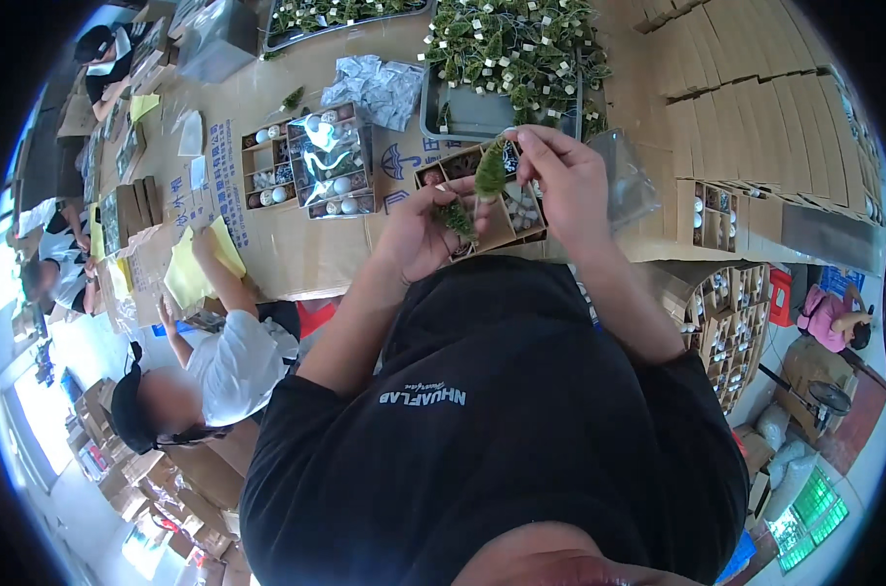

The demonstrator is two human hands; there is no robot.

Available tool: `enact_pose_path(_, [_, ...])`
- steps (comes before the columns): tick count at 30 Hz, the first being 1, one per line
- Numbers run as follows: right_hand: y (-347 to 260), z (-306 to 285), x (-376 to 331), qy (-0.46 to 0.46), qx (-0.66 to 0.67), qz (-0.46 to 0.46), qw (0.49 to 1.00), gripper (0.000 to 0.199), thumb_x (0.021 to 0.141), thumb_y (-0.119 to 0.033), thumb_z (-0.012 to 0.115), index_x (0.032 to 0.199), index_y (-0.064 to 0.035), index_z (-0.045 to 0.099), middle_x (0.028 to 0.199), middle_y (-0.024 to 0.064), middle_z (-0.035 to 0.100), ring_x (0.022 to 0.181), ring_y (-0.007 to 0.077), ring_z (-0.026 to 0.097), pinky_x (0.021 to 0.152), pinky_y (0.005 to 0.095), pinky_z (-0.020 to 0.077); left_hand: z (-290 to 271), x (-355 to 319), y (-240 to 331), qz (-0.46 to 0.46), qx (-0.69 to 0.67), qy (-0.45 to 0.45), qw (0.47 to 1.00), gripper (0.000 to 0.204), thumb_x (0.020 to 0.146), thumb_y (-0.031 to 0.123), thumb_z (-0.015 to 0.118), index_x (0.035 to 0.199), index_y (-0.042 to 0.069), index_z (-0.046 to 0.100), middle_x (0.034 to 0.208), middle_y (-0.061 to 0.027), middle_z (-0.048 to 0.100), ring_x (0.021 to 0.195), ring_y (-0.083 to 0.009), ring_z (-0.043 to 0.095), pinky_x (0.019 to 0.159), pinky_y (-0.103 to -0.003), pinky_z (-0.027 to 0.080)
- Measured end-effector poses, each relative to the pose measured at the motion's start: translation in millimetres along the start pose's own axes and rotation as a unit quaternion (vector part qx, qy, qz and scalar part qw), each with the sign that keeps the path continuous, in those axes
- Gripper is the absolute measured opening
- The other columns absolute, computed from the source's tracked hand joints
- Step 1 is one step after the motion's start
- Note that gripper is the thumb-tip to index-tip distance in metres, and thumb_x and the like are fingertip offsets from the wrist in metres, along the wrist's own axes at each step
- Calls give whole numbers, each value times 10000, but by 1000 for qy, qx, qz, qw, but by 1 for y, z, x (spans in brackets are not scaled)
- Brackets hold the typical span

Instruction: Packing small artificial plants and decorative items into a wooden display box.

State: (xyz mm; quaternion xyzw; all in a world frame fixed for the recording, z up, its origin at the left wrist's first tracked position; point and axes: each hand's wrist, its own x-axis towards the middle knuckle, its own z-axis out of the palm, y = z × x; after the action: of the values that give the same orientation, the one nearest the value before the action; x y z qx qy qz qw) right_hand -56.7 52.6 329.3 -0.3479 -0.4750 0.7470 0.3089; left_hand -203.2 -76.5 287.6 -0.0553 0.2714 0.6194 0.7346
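While our right hand (560, 176) pinches a leafy green plant (490, 171) and our left hand (425, 230) closes on another sprig (457, 217), the divided carton (502, 227) beneath shows some compartments unfilled.

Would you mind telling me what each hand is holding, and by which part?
The right hand pinches a small green leafy plant near its top. The left hand cradles another green sprig against its fingers.

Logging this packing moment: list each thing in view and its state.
left hand: closed on a small green plant
right hand: pinching a green leaf, upright
divided carton: open, partly filled
grey tray: full of tagged plants
second divided carton: open, holding round white items
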Motion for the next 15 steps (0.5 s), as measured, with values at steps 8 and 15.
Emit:
enact_pose_path(8, [10,6,-26,-44,-367,-200,907,114,847,-71,655,941,-18,689,752,104,607,636,208,584,588,292,464,30,-2,-14,78,37,83,993,448,856,62,349,1286,-39,424,1244,-245,498,1134,-370,551,998,-494,455])
enact_pose_path(15, [17,-8,-33,-122,-418,-227,871,140,859,-45,638,982,14,671,789,110,618,637,196,590,568,283,453,4,1,-12,99,13,88,991,427,839,45,365,1254,-29,435,1250,-257,476,1073,-346,572,981,-470,459])
